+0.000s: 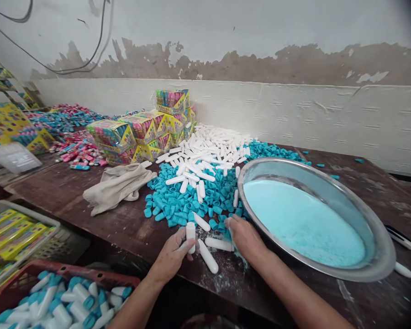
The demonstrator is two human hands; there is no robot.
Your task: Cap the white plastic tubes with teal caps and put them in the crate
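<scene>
Upright in my left hand [178, 249] is a small white plastic bottle [191, 235], its open neck pointing up. My right hand [243, 235] has its fingers curled down at the near edge of a heap of blue caps [181, 201], next to the bowl; whatever they grip is hidden. Between my hands lie loose white bottles, one of them a white bottle [208, 257] near the table edge. More white bottles [215, 146] are piled on and behind the caps. A wide metal bowl [385, 249] holds pale blue powder [301, 219].
A beige cloth [119, 183] lies left of the caps. Behind it are stacked filled display boxes [144, 130] and heaps of coloured tubes [75, 146]. At lower left, a red crate [99, 276] holds blue-capped bottles, beside a pale basket [51, 240] with yellow packs.
</scene>
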